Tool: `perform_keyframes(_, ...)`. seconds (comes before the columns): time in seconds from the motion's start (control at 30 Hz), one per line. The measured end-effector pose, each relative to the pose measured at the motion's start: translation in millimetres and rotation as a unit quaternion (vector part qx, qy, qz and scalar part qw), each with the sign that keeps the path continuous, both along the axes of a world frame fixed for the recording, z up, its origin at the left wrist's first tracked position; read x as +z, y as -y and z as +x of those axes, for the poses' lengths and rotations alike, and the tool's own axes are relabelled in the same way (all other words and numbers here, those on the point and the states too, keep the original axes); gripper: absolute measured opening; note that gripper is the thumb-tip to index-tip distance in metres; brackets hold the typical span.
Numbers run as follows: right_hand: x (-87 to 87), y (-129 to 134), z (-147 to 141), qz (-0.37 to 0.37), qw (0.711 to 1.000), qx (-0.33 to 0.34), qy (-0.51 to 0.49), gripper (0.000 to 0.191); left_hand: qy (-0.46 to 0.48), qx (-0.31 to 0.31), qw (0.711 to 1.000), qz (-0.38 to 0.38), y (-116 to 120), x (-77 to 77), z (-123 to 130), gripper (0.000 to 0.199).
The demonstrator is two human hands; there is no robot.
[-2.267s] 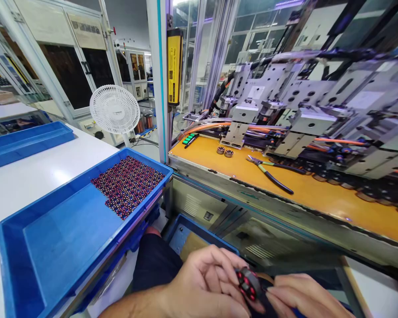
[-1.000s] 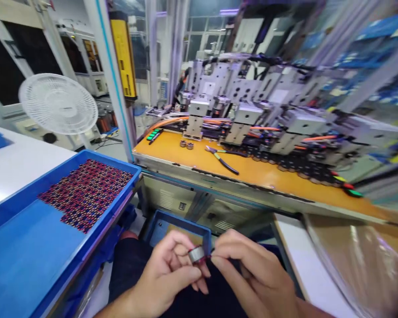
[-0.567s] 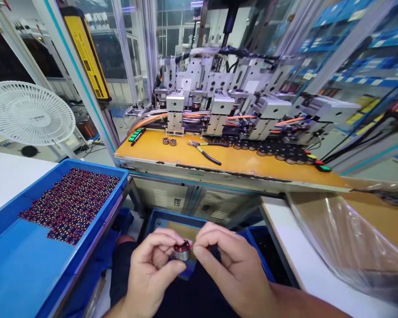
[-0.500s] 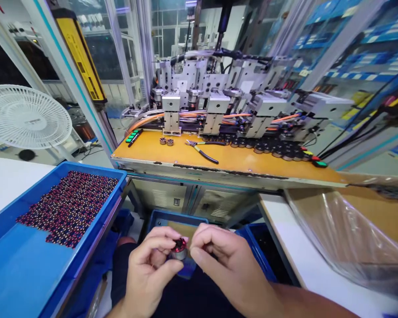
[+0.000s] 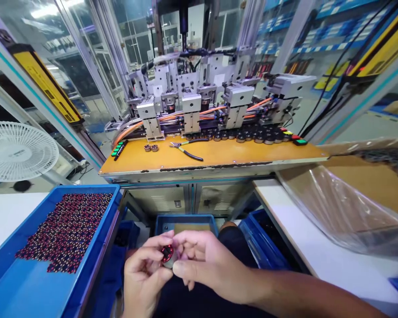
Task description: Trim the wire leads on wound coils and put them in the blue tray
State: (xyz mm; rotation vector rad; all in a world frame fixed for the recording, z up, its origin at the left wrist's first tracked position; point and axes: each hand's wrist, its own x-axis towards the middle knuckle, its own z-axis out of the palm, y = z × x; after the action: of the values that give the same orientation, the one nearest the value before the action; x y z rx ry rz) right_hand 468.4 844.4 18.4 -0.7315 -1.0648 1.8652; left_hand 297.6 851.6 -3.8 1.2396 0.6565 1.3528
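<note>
Closer in than half a second ago: our bare right hand (image 5: 209,265), its thumb now against the side of a small round silver metal part with a red-and-black face (image 5: 167,255); in that frame its fingertips sit just beside the part. Our view swings rightward too, so a yellow upright bar (image 5: 384,46) stands at upper right.

Our bare left hand (image 5: 146,274) grasps the part between thumb and fingers, face tilted up toward us. Right fingers curl behind; we cannot tell whether they pinch the part or only touch it. Part sits between our hands, over our lap, just in front of a blue plastic floor bin (image 5: 215,221).

Left of us, a long blue plastic tray (image 5: 29,289) carries closely packed red, black and gold ring-shaped pieces (image 5: 69,229) at its far end. Ahead, on the orange-yellow tabletop (image 5: 225,155), we note yellow-and-black-handled metal pliers (image 5: 194,156), two small round metal rings (image 5: 154,148) near them, and a row of black-topped round pieces (image 5: 248,135) below grey metal machine blocks (image 5: 239,95). Clear plastic sheeting (image 5: 331,216) hangs at right.
</note>
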Motion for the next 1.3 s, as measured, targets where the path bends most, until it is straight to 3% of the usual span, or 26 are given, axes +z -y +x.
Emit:
perform_keyframes(0.1, -4.6, 1.7, -0.3, 0.081, 0.996, -0.041, 0.010, 0.035, 0.047, -0.009, 0.997, -0.052, -4.9, -1.2, 8.2, 0.009)
perform_keyframes(0.17, -7.1, 0.9, 2.8, 0.233, 0.957, -0.149, 0.082, 0.022, 0.080, 0.008, 0.987, -0.140, -9.1, -4.5, 12.7, 0.014)
perform_keyframes(0.2, -8.5, -0.5, 5.5, 0.331, 0.909, -0.213, 0.137, 0.018, 0.079, 0.033, 0.979, -0.183, -10.5, -6.7, 13.9, 0.018)
perform_keyframes(0.27, -12.0, -5.0, 12.8, 0.512, 0.759, -0.320, 0.246, 0.016, 0.022, 0.102, 0.973, -0.207, -9.8, -10.4, 13.5, 0.024)
perform_keyframes(0.33, -16.1, -10.4, 20.9, 0.622, 0.613, -0.369, 0.317, 0.016, -0.087, 0.160, 0.977, -0.113, -3.9, -10.3, 11.1, 0.022)
perform_keyframes(0.37, -18.3, -12.6, 24.7, 0.662, 0.555, -0.375, 0.335, 0.014, -0.142, 0.172, 0.974, -0.034, 0.3, -7.8, 10.1, 0.023)
perform_keyframes(0.43, -22.5, -15.2, 30.8, 0.721, 0.473, -0.367, 0.348, 0.011, -0.219, 0.165, 0.955, 0.115, 8.5, 2.2, 10.0, 0.032)
perform_keyframes(0.53, -27.3, -13.9, 34.4, 0.751, 0.428, -0.338, 0.372, 0.013, -0.248, 0.149, 0.937, 0.197, 13.4, 22.1, 14.0, 0.043)
perform_keyframes(0.6, -27.9, -10.8, 33.4, 0.755, 0.425, -0.327, 0.377, 0.016, -0.259, 0.142, 0.936, 0.191, 12.0, 31.5, 16.1, 0.038)
perform_keyframes(0.63, -27.0, -9.0, 32.2, 0.754, 0.437, -0.323, 0.370, 0.015, -0.267, 0.137, 0.936, 0.186, 10.9, 34.1, 16.1, 0.035)
perform_keyframes(0.7, -22.1, -5.2, 28.8, 0.720, 0.511, -0.310, 0.352, 0.010, -0.284, 0.130, 0.932, 0.182, 9.1, 35.8, 14.0, 0.030)
perform_keyframes(0.8, -9.7, -0.1, 24.2, 0.605, 0.668, -0.282, 0.328, 0.017, -0.302, 0.123, 0.925, 0.194, 8.4, 34.4, 8.6, 0.032)
perform_keyframes(0.87, -2.1, 2.6, 22.3, 0.554, 0.732, -0.261, 0.299, 0.022, -0.307, 0.112, 0.925, 0.196, 8.7, 33.4, 6.1, 0.035)
perform_keyframes(0.93, 2.7, 4.3, 20.8, 0.522, 0.775, -0.242, 0.263, 0.012, -0.294, 0.090, 0.935, 0.176, 9.0, 32.6, 5.1, 0.035)
perform_keyframes(1.03, 5.0, 5.6, 16.6, 0.476, 0.815, -0.236, 0.230, 0.013, -0.220, 0.036, 0.971, 0.084, 9.0, 30.6, 5.2, 0.030)
perform_keyframes(1.13, 3.9, 6.4, 12.1, 0.446, 0.835, -0.243, 0.212, 0.011, -0.147, -0.008, 0.989, 0.003, 8.3, 27.6, 4.9, 0.023)
perform_keyframes(1.23, 0.2, 7.6, 18.1, 0.401, 0.856, -0.249, 0.210, 0.010, -0.146, -0.011, 0.989, 0.002, 7.1, 26.4, 3.2, 0.021)
perform_keyframes(1.3, -1.8, 8.3, 32.2, 0.362, 0.869, -0.246, 0.232, 0.016, -0.180, 0.013, 0.983, 0.041, 6.3, 27.6, 1.0, 0.023)
